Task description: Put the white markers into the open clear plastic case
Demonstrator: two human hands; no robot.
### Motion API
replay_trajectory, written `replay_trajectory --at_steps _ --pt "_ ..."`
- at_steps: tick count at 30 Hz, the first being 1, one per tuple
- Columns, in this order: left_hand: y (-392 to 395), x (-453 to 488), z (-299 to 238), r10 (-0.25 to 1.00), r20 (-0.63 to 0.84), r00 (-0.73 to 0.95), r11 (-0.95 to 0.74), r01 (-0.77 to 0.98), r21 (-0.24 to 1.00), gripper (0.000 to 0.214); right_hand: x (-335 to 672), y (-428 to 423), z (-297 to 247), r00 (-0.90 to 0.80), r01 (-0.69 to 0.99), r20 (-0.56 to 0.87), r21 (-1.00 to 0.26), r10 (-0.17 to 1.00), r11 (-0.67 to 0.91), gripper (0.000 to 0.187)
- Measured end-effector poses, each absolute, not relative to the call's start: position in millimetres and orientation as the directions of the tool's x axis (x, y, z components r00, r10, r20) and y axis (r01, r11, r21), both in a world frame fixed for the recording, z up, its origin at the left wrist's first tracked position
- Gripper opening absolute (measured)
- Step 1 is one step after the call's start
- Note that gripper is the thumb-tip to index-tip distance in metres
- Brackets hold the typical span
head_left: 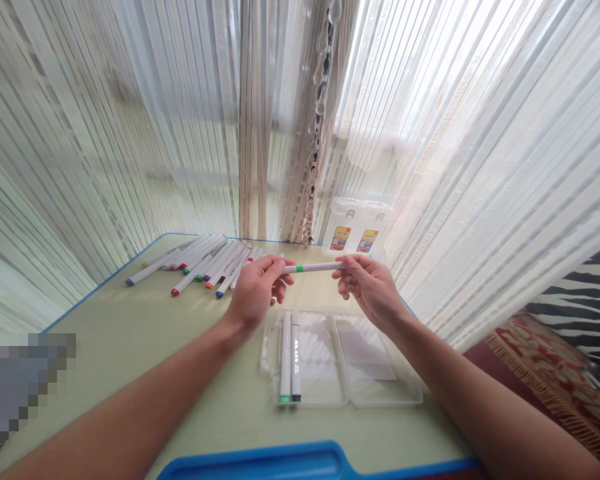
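Note:
Between my two hands a white marker (320, 267) with a green band is held level above the table. My left hand (260, 283) pinches its left end, and my right hand (367, 287) pinches the right end. Below them lies an open clear plastic case (347, 360). Two markers stand side by side in its left half: a green-tipped marker (285, 360) and a black-tipped marker (295, 360). Beyond my left hand, several white markers (200, 263) with coloured ends lie in a loose pile, partly hidden by that hand.
A pale green table (130, 360) with a blue edge carries everything. At its near side is a blue moulded tray edge (260, 460). Another clear case (357, 227) with two labels stands at the back, against string curtains (190, 133). Patterned fabric (545, 367) lies at the right.

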State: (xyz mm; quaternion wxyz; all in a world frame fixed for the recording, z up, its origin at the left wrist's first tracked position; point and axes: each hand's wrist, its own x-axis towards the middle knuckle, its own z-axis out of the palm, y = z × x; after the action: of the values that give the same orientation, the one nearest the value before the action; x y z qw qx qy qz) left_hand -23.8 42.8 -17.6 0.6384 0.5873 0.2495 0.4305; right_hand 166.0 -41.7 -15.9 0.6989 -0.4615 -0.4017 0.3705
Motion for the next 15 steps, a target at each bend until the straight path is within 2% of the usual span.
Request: replay_trajectory --at_steps 8,15 --pt "45.5 -24.4 -21.1 0.817 0.258 0.516 -0.141 -0.255 0.957 0.032 170.7 -38.9 -15.0 0.456 -0.224 0.136 -0.939 0.88 0.261 0.035" --pt "40.4 -24.1 -16.4 0.812 0.311 0.494 -0.229 -0.22 0.948 0.034 172.2 -37.5 -16.7 0.461 -0.232 0.122 -0.94 0.879 0.252 0.031"
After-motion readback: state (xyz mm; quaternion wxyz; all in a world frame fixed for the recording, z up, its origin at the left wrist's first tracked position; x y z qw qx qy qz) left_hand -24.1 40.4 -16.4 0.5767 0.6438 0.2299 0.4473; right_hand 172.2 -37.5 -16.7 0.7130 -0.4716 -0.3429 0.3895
